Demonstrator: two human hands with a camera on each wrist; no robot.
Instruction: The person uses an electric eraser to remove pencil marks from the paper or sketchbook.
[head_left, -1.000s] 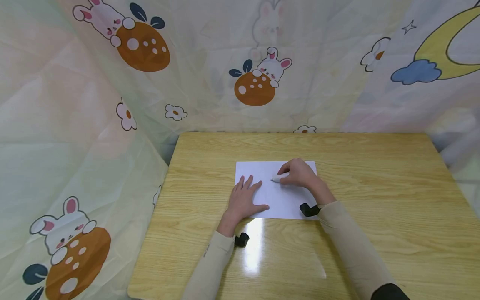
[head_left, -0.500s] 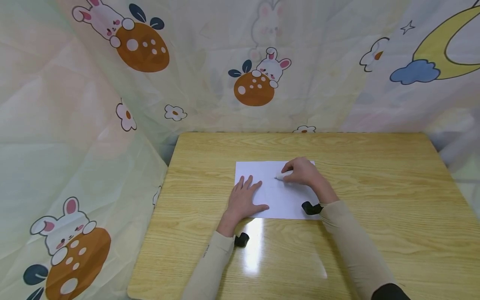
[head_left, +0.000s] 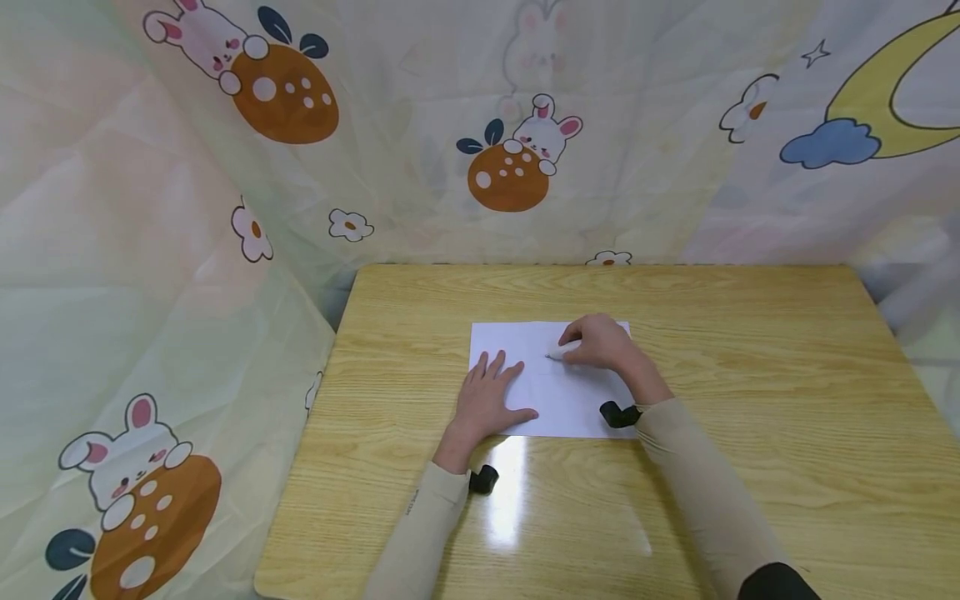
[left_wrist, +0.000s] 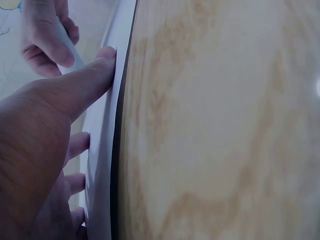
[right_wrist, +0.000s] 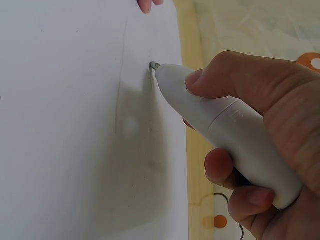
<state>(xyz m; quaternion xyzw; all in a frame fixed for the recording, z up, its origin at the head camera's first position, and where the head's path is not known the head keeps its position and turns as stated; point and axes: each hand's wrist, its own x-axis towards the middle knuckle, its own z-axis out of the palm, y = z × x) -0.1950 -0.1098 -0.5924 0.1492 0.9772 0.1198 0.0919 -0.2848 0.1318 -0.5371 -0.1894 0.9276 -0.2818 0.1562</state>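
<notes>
A white sheet of paper point(head_left: 570, 408) lies on the wooden table. My left hand point(head_left: 489, 402) rests on its left part with fingers spread, and in the left wrist view the thumb point(left_wrist: 95, 75) reaches the paper's near edge. My right hand point(head_left: 600, 343) grips a thick white pen-shaped tool point(right_wrist: 235, 132), its body tilted between thumb and curled fingers. The tool's small metal tip point(right_wrist: 155, 65) is right at the paper's surface. A faint straight line point(right_wrist: 120, 80) shows on the sheet, with a row of tiny marks below the tip.
Bare wood of the table point(head_left: 765, 375) extends on both sides of the sheet. Behind the table hangs a printed cloth point(head_left: 420, 108) with rabbits and flowers, which also covers the left side. Black wrist cameras point(head_left: 483, 480) sit at both cuffs.
The right hand with the white tool first shifted a little to the right over the paper, then slightly back to the left. The left hand and paper have stayed in place.
</notes>
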